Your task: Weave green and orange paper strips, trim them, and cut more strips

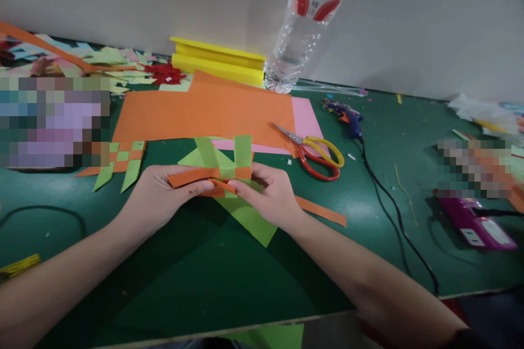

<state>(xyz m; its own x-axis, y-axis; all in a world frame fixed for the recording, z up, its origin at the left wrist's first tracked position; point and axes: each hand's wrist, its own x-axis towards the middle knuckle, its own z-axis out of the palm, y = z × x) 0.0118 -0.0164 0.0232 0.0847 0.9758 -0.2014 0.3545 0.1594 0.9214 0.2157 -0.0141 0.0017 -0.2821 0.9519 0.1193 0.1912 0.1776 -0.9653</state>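
Observation:
Between my two hands are woven paper strips [228,166], orange crossed with green. My left hand [166,191] pinches the orange end on the left, thumb along the lower edge. My right hand [272,188] closes on the right part, its thumb pressing a folded orange strip near the middle. Two green strip ends stick up above the weave. Beneath the hands lies a green paper sheet [256,223], partly covered. A loose orange strip [323,211] lies behind my right wrist. Left of my left hand rests a finished-looking woven orange and green piece [121,156].
Behind the hands lie a large orange sheet [204,114] and scissors [317,155] with red and yellow handles. A glue gun [346,117] trails a black cord. A plastic bottle [298,32], yellow folded strip [216,62], paper scraps [118,57] and purple power socket [477,223] surround the work.

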